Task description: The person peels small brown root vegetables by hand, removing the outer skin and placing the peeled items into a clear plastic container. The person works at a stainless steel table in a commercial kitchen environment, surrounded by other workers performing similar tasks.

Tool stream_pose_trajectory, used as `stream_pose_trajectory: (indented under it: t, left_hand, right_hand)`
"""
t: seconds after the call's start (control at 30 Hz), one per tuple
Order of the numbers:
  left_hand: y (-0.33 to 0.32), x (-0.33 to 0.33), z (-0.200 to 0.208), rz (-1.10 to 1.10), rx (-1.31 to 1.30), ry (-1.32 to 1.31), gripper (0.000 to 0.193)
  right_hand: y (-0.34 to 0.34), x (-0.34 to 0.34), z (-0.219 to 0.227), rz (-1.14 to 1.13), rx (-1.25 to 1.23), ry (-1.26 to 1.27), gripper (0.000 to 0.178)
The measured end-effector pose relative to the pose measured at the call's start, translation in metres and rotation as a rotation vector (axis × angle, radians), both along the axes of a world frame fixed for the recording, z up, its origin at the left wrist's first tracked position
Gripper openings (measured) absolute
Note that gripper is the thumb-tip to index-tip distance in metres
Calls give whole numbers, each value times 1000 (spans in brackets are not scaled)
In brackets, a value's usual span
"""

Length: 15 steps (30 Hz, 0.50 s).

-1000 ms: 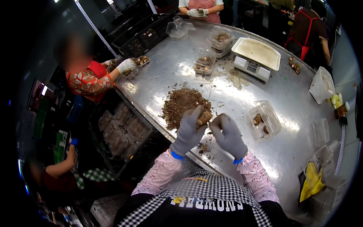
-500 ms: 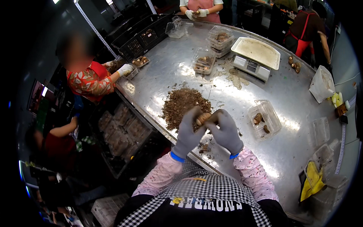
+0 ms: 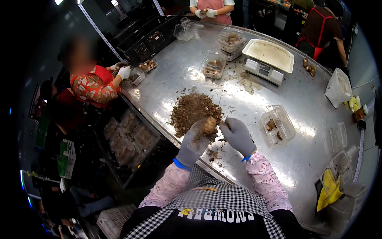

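Note:
My left hand [image 3: 195, 139], in a grey glove, is closed around a brown, ringed tuber that looks like a taro [image 3: 209, 126]. Just to its right, my gloved right hand [image 3: 237, 136] has its fingers curled together, a small gap from the tuber. What those fingers pinch, if anything, is too small to make out. Under and beyond my left hand lies a heap of brown peelings [image 3: 195, 109] on the metal table [image 3: 238, 175]. An open clear plastic box [image 3: 278, 126] with a few brown tubers stands to the right of my hands.
A scale [image 3: 267, 59] and filled clear boxes [image 3: 215, 65] stand farther back. At right are a white bag [image 3: 339, 88], a yellow cloth [image 3: 330, 189] and clear containers. A black crate [image 3: 131, 139] sits below the left edge. A person in a red apron [image 3: 95, 85] works there.
My hands have moved apart; the right has drawn off the tuber to the right. The tuber now stands more upright in my left hand.

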<state>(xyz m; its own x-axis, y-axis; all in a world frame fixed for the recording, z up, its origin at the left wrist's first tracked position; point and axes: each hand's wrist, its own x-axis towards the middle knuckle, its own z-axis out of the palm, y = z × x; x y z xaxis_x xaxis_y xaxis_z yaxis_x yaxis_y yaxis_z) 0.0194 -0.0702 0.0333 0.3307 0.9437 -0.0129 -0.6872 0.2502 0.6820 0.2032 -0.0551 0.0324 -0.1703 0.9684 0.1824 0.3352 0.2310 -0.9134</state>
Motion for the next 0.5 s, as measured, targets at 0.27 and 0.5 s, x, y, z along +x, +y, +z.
stream_pose_trajectory:
  t: [0.27,0.5]
  left_hand:
    - [-4,12,6,146,-8,237,36]
    - [0,-6,0,-78,-267,-242,37]
  right_hand:
    - [-4,-8,6,89,220,-224,33]
    - [13,4,-29,-146,-53,-158,32]
